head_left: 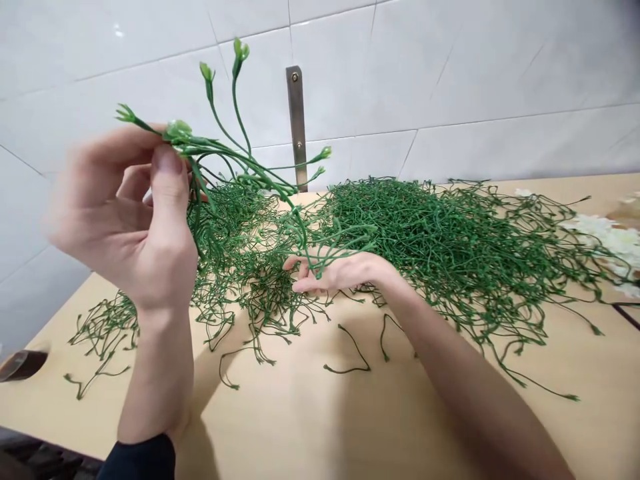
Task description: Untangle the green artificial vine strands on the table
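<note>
Raised at the left, my left hand (145, 200) pinches a bunch of green plastic flower stems (260, 175) between thumb and fingers. Its branches fan out to the right and upward, with light green cup-shaped tips. Lower down, my right hand (343, 272) is held just above the table beside a smaller heap of loose green stems (273, 287). Its thumb and fingers point left and look apart, with nothing visible between them. Some branches of the held bunch hang in front of this hand and partly cover it.
A large tangled pile of green stems (430, 233) spreads over the wooden table (280, 427) at the right. White artificial flowers (607, 237) lie at the far right. A dark brown object (24, 365) sits at the left edge. Behind stands a tiled wall (480, 80) with a metal bracket (296, 120).
</note>
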Available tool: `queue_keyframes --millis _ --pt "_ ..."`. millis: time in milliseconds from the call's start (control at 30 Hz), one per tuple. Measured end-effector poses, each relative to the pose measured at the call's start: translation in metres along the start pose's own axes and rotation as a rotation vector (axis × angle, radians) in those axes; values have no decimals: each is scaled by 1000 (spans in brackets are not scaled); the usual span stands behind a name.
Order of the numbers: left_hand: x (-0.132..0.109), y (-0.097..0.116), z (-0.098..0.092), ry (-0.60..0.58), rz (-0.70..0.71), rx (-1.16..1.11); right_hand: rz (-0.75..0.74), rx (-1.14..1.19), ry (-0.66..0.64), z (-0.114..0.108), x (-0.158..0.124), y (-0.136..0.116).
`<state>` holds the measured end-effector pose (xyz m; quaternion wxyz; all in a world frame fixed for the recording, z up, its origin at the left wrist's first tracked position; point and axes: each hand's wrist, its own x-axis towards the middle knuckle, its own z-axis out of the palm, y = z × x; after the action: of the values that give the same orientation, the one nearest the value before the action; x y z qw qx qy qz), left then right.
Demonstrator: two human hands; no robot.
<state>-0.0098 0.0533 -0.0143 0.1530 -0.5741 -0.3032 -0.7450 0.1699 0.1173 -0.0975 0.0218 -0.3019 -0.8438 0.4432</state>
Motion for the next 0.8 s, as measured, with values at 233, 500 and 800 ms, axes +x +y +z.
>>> queue_keyframes --millis 233,500,800 --pt "-2 7 -4 -86 -51 102 -40 -87 -277 0 -35 -43" --pt "-2 21 -9 -107 -144 64 135 -6 -748 52 -32 -8" --pt "-7 41 -16 -529 -442 47 144 143 60 -33 -107 -10"
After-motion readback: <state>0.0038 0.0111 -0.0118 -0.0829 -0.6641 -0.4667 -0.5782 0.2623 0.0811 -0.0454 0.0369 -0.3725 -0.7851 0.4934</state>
